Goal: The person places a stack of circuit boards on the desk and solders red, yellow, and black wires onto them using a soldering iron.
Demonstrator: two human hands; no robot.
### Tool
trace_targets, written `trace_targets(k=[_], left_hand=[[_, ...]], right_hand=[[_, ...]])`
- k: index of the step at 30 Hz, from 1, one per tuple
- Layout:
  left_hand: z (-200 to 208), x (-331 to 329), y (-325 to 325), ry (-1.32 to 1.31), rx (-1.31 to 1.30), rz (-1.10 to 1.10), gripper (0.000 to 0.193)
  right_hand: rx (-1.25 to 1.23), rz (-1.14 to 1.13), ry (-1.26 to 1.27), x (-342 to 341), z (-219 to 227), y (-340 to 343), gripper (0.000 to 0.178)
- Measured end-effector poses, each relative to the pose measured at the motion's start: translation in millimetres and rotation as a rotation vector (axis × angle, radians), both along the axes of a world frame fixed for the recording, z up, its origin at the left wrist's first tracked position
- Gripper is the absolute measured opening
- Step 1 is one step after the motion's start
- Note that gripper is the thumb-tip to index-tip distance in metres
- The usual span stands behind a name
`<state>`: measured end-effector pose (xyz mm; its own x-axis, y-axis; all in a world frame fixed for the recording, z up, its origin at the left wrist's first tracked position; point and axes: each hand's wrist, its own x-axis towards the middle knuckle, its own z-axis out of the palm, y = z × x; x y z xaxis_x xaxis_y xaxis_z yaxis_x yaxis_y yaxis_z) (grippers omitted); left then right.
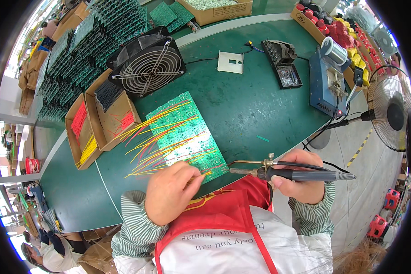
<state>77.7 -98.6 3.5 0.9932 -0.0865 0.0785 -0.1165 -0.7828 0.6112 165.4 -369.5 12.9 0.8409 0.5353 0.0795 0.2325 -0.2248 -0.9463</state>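
From where I stand, the green rectangular circuit-board panel (187, 130) lies mid-frame on the green bench (77, 198), its long axis running from upper centre down toward the lower right. The left hand (170, 194) is nearer, over the panel's bottom edge, fingertips apparently pinching a thin yellow wire (208, 173). Right of it, the right hand (309, 191) curls around a grey-and-black pen-shaped soldering iron (313, 176), its tip pointing left at the panel's lower-right corner.
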Motion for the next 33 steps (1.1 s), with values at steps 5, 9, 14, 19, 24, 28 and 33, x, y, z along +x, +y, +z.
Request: trace_targets(k=[5, 9, 14, 19, 24, 28, 33], left_hand=[[20, 9, -9, -0.156, 0.079, 0.067, 0.007], [-2, 13, -20, -0.058, -0.021, -0.038, 0.007], [-7, 16, -22, 0.004, -0.042, -0.012, 0.008], [-9, 18, -23, 0.001, -0.054, -0.02, 0.009], [-9, 18, -24, -0.008, -0.04, -0.017, 0.009], [-9, 18, -23, -0.004, -0.034, -0.021, 0.009], [-10, 19, -22, -0.022, -0.035, -0.025, 0.009]], right_hand=[[-0.001, -0.016, -0.002, 1, 1, -9, 0.021], [0.046, -0.036, 0.049, 0, -2, -7, 0.021], [0.016, -0.031, 0.058, 1, -2, -5, 0.02], [0.019, -0.04, 0.125, 2, -5, -3, 0.02], [0.0, -0.018, 0.092, 4, -6, -3, 0.02], [0.018, -0.021, 0.031, 5, -5, -5, 0.02], [0.068, -0.054, 0.108, 6, -2, -9, 0.02]])
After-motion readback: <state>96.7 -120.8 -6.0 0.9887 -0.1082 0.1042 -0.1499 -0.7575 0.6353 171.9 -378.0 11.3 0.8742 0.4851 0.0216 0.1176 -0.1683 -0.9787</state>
